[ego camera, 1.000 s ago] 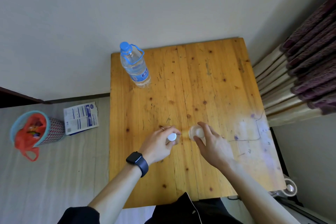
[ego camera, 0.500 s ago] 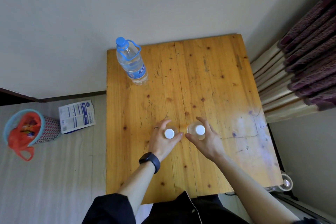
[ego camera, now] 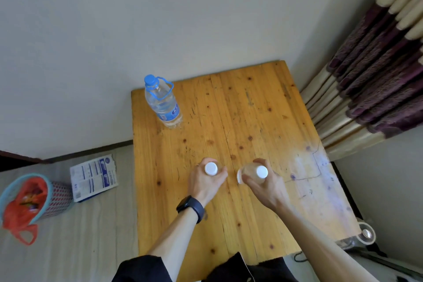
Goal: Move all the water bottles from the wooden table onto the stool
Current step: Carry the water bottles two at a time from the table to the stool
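Two clear bottles with white caps are seen from straight above over the middle of the wooden table. My left hand grips the left white-capped bottle around its body. My right hand grips the right white-capped bottle the same way. A larger clear bottle with a blue cap and blue label stands upright at the table's far left corner, apart from both hands. No stool is in view.
A wall runs behind the table. Purple and cream curtains hang at the right. On the floor to the left lie a blue-and-white packet and a basket with a red bag. A round metal object sits by the table's near right corner.
Both hands have closed more firmly round the white-capped bottles and drawn slightly apart. The camera has tilted up, showing more wall.
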